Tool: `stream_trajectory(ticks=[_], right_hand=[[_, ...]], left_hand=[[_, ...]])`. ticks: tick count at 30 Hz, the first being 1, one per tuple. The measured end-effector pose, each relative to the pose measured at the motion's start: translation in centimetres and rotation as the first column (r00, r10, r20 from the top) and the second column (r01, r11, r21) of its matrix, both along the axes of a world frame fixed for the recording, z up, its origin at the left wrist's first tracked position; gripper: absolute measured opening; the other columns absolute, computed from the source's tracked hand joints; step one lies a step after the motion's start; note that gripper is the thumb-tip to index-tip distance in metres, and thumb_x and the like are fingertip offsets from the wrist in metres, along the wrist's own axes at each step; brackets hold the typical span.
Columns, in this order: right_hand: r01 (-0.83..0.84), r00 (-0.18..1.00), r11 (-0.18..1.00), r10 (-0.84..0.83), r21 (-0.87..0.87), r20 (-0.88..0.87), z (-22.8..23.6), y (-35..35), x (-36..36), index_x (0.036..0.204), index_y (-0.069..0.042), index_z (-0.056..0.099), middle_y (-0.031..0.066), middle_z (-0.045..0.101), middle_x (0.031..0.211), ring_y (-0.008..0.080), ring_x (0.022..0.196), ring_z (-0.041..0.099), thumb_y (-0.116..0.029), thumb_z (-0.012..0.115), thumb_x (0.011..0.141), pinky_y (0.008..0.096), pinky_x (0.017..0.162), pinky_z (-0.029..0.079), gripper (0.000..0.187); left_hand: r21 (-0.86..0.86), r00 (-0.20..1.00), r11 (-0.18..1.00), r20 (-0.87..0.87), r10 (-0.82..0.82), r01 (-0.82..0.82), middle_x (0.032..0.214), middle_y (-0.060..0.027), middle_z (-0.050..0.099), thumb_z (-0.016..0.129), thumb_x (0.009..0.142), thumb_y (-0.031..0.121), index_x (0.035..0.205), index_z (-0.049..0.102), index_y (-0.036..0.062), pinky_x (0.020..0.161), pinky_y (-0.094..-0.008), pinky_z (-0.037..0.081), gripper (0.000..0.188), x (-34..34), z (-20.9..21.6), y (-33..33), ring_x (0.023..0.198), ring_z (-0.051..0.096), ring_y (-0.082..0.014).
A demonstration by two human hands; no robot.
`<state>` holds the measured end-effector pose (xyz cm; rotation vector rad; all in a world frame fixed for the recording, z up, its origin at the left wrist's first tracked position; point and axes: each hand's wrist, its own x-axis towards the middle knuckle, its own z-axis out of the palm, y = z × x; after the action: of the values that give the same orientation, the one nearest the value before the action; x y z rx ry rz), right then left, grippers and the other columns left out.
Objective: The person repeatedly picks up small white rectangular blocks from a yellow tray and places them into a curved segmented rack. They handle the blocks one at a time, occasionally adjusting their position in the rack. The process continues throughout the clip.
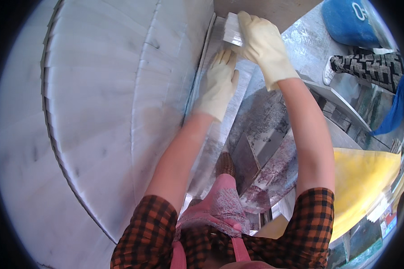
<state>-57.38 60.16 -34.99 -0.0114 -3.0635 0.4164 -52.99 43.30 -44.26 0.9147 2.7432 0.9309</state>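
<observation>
Nearest you, lower edge of the frame: your orange-and-black checked sleeves, with a pink apron, grey-speckled in its middle, between them.

Right of the frame, beside your right forearm: one bright yellow sheet.

Left half: large white-grey streaked panels with ridged dark seams, bent by the lens. Alongside their inner edge, centre: a pale, shiny flat strip.

Upper centre: your left hand in a cream rubber glove, palm down over the strip, fingers extended and unclenched, grasping nothing visible. Whether its fingertips touch the item above, you cannot tell from here.

Just above and to the right: your right hand, likewise gloved, fingers curled round the right side of a pale grey-white rectangular block with a glossy face, located at top centre.

Farther, upper right: another person's black-and-grey patterned trouser leg, white shoe, and a rounded blue plastic tub.
</observation>
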Motion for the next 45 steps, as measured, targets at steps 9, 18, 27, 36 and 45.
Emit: stream_trajectory(ticks=[9, 18, 27, 36, 45], right_hand=[[0.024, 0.976, 0.994, -0.047, 0.108, 0.211, -2.9, -2.5, -4.8, 0.114, -0.003, 0.054, 0.0188, 0.069, 0.113, 0.0361, 0.108, 0.067, -0.025, 0.089, 0.069, 0.0446, 0.093, 0.056, 0.061], [0.067, 0.981, 0.995, -0.079, 0.076, 0.178, -2.5, -2.6, -4.9, 0.115, -0.004, 0.055, 0.0192, 0.068, 0.116, 0.0362, 0.109, 0.067, -0.026, 0.09, 0.069, 0.0453, 0.094, 0.056, 0.062], [0.071, 0.98, 0.996, -0.079, 0.045, 0.181, -1.8, -2.2, -5.1, 0.122, -0.004, 0.057, 0.0176, 0.068, 0.119, 0.0371, 0.112, 0.066, -0.026, 0.089, 0.071, 0.0461, 0.095, 0.055, 0.064], [0.008, 0.99, 0.994, 0.008, 0.106, -0.142, -2.2, -1.9, -3.3, 0.14, 0.001, 0.049, 0.0161, 0.062, 0.125, 0.0314, 0.117, 0.06, -0.029, 0.085, 0.066, 0.0431, 0.101, 0.046, 0.088], [-0.131, 0.896, 0.988, 0.08, -0.088, -0.436, -5.6, -0.1, -3.1, 0.139, -0.002, 0.053, 0.0187, 0.064, 0.127, 0.0363, 0.116, 0.062, -0.028, 0.085, 0.073, 0.0457, 0.102, 0.05, 0.077]], left_hand=[[-0.162, -0.103, -0.174, 0.947, -0.305, -0.971, 0.125, -0.0118, 0.067, 0.045, 0.105, 0.046, 0.134, 0.052, -0.0031, 0.095, -0.0385, 0.056, 0.057, 1.8, 1.5, -2.4, 0.11, 0.067, -0.0237], [-0.253, -0.114, -0.43, 0.94, -0.323, -0.867, 0.13, -0.0062, 0.068, 0.036, 0.105, 0.029, 0.127, 0.061, 0.0028, 0.095, -0.0367, 0.058, 0.043, -1.6, 1.2, -1.0, 0.112, 0.068, -0.019], [-0.215, -0.011, -0.478, 0.919, -0.394, -0.852, 0.137, -0.0064, 0.065, 0.036, 0.107, 0.019, 0.132, 0.058, 0.0011, 0.1, -0.0376, 0.058, 0.039, -1.4, 4.6, -1.3, 0.122, 0.065, -0.0166], [-0.23, -0.053, -0.445, 0.926, -0.375, -0.866, 0.139, -0.0077, 0.064, 0.03, 0.11, 0.025, 0.136, 0.056, -0.0005, 0.101, -0.0369, 0.057, 0.044, -1.6, 5.6, -1.6, 0.124, 0.064, -0.0187], [-0.23, -0.025, -0.467, 0.914, -0.405, -0.854, 0.141, -0.0086, 0.063, 0.03, 0.111, 0.025, 0.138, 0.054, -0.0023, 0.1, -0.0361, 0.058, 0.045, -1.8, 6.0, -1.4, 0.124, 0.064, -0.0199]])
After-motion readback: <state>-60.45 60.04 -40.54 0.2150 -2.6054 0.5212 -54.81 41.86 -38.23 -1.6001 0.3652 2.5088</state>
